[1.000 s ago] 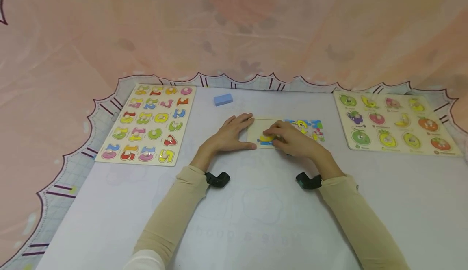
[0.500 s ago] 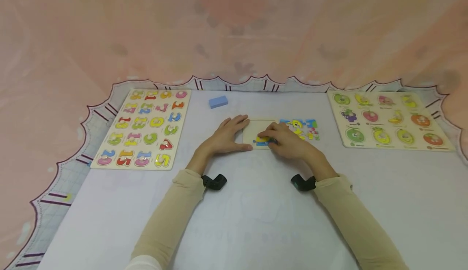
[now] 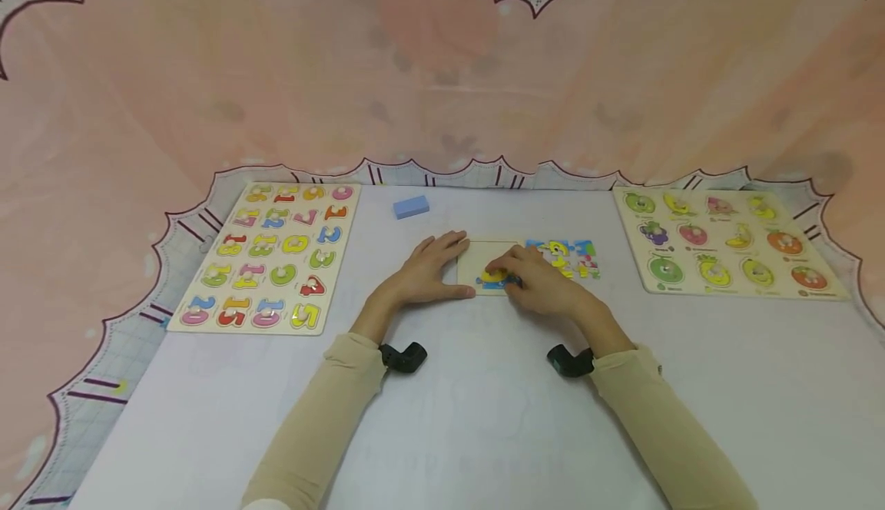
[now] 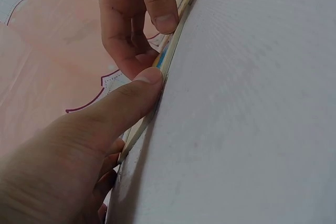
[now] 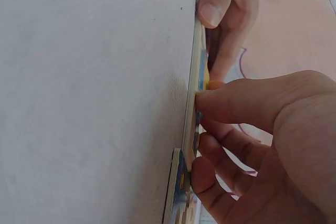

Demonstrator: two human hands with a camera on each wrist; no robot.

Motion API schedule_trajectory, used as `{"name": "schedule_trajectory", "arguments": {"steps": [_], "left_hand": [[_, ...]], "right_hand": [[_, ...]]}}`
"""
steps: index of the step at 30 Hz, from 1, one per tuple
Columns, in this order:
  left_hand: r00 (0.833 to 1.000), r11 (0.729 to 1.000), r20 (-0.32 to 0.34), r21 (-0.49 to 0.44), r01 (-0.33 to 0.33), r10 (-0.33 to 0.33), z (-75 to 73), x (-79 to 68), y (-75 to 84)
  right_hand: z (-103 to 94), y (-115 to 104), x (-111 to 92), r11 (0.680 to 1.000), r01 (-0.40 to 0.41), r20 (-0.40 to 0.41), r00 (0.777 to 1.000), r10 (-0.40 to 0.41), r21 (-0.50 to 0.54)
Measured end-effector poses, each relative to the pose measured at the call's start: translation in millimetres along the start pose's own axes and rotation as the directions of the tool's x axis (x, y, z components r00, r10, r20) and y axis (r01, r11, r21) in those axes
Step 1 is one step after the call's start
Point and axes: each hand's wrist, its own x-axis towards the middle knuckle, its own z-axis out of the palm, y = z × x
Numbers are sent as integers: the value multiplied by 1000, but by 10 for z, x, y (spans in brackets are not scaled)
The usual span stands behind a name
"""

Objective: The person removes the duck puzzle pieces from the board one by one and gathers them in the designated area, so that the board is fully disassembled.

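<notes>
A small wooden puzzle tray (image 3: 477, 258) lies between my hands, with a yellow-and-blue jigsaw piece (image 3: 489, 279) at its near side. My left hand (image 3: 430, 272) rests at the tray's left end, its fingers spread and fairly straight. In the left wrist view its thumb (image 4: 134, 94) touches the tray's near edge. From the right, my right hand (image 3: 546, 283) pinches at a jigsaw piece in the tray with thumb and fingers, which hide much of it. The right wrist view shows the right thumb (image 5: 231, 103) on the near edge beside the blue-and-yellow piece (image 5: 203, 71).
Right of the tray, partly behind my right hand, lie several colourful jigsaw pieces (image 3: 581, 255). A blue block (image 3: 411, 207) sits behind. A number puzzle board (image 3: 264, 258) is at left, a fruit puzzle board (image 3: 726, 243) at right, on a white table (image 3: 470, 433).
The head view has shifted, so the whole scene sits lower and slightly further left. My right fingers have adjusted slightly over the piece; my left hand stays at the tray's end.
</notes>
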Motion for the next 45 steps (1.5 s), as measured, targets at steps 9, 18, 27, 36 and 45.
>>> {"name": "schedule_trajectory", "arguments": {"steps": [9,18,27,36,45], "left_hand": [[1000,1000,-1,-2,4,-4,1,14,-6],[1000,1000,-18,7,-5,5,-6,39,2],[1000,1000,-4,-11,4,-4,-14,59,27],[1000,1000,5,-13,15,-15,3,29,29],[1000,1000,1,-5,14,-14,-13,-2,8]], "right_hand": [[-16,6,-2,1000,-13,-8,1000,13,-7],[-44,-10,-27,1000,-12,-34,999,12,4],[-73,17,-45,999,3,-32,999,-2,53],[-69,7,-56,992,0,-35,999,4,123],[4,48,18,983,29,-66,998,-18,179]]}}
